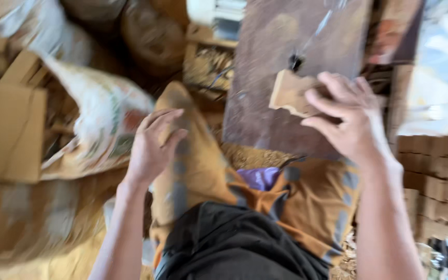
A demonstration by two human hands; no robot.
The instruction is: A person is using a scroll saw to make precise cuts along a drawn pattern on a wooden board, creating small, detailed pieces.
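Observation:
The picture is blurred by motion. My right hand [346, 116] grips a small pale wooden piece [291, 93] with a notched, wavy edge, held against a dark brown flat board [281, 57] that has a small black hole in it. My left hand [154, 145] hangs with loosely curled fingers over my left knee, which is covered by orange-brown cloth [198, 155]; it holds nothing. A black shirt hem [234, 243] and a bit of purple cloth [259, 177] show at my lap.
A printed white sack [105, 111] lies at the left beside flat cardboard pieces [11, 129]. Dark round sacks [151, 36] sit at the back. Stacked pale wooden blocks [439, 171] stand at the right. Sawdust covers the floor [53, 223].

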